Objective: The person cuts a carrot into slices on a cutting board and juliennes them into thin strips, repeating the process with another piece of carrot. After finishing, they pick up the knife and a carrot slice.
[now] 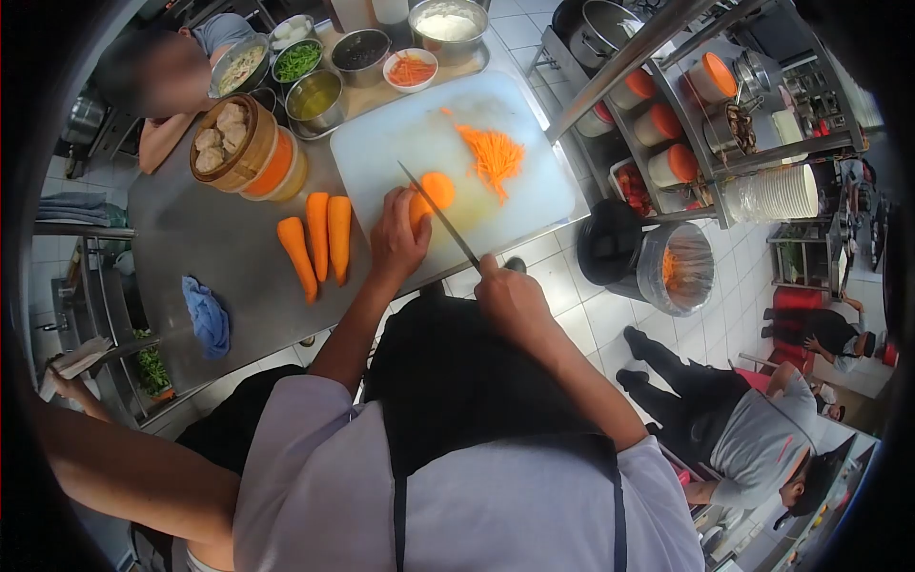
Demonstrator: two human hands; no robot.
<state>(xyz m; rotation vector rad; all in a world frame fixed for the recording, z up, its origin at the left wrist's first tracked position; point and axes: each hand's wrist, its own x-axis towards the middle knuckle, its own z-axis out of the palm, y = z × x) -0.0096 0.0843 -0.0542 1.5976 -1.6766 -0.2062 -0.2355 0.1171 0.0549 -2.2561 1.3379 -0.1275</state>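
Orange carrot (pixel 417 207) lies under the knife (pixel 456 231) on the pale board (pixel 367 157), nearer its left edge. The left hand (pixel 396 234) pins it; the right hand (pixel 512 303) grips the handle. Probably light, stiff, slick where cut; best held by its sides, fingertips tucked.

A busy restaurant kitchen here: stacked bamboo steamer (pixel 272 162) at ten o'clock, steel prep table (pixel 172 276), co-workers in aprons around.
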